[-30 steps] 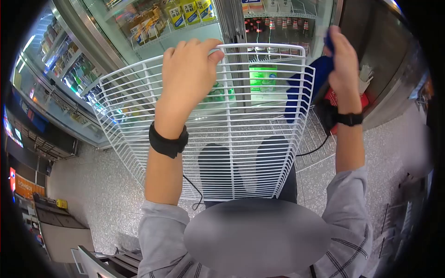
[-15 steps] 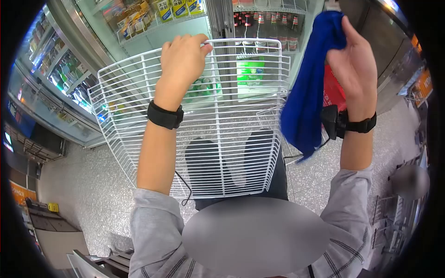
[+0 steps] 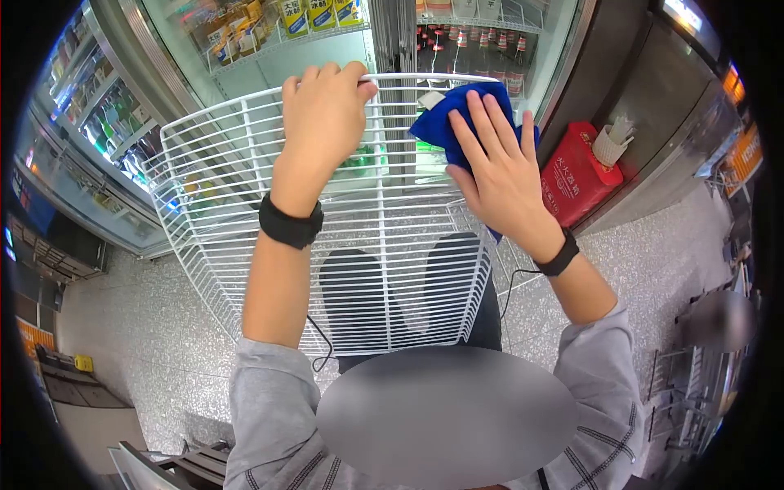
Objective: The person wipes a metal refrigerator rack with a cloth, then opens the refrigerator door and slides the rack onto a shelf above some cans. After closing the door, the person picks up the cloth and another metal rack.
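Observation:
A white wire rack stands tilted in front of me over my legs. The fingers of my left hand are wrapped round its top rail near the middle. At the rack's upper right corner, my right hand lies with fingers spread on a blue cloth, pressing it against the wires. A pale tag sticks out at the cloth's left corner. Part of the cloth is hidden under my palm.
Behind the rack are glass-fronted coolers with yellow packs and bottles. A red box with a white holder stands at the right. Metal racks are at the lower right, dark furniture at the left.
My right hand has moved left and down from the raised position, bringing the hanging blue cloth onto the rack's corner. Its fingers are now spread. The left hand stays on the top rail.

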The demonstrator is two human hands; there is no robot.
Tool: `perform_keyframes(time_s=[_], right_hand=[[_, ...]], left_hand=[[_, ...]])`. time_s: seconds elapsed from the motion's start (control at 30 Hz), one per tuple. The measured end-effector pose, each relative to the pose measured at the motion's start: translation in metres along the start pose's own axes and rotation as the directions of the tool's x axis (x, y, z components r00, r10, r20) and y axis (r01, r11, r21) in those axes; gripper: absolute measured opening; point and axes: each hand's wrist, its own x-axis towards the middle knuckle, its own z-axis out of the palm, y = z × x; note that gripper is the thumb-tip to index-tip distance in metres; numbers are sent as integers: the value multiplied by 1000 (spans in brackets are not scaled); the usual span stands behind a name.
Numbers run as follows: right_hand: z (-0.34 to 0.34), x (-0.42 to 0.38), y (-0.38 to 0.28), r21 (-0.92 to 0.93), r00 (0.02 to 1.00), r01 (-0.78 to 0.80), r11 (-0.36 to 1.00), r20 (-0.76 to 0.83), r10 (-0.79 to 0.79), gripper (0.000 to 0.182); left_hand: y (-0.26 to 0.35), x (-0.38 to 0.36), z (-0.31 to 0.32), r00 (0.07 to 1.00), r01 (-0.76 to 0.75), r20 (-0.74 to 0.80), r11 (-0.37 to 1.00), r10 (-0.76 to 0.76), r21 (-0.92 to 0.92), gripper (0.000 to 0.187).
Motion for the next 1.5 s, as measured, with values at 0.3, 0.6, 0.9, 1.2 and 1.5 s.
perform_keyframes(time_s=[0.3,0.6,0.9,1.2,1.5], right_hand=[[0,-47,-22,-120,986,-123,985,-131,107,41],[3,-99,-32,339,993,-27,940,-96,63,26],[31,-100,-5,811,687,-301,502,-181,704,31],[17,-82,30,795,508,-92,-600,556,658,26],[6,-48,53,879,780,-36,-475,322,537,31]], left_hand=[[36,-11,-17,994,-59,-98,997,55,-41,18],[35,-9,-7,991,-51,-118,996,60,74,16],[29,-12,-10,987,-61,-146,998,65,33,17],[25,-12,-9,982,-79,-166,996,84,37,18],[21,-11,-5,992,-14,-123,999,19,38,17]])
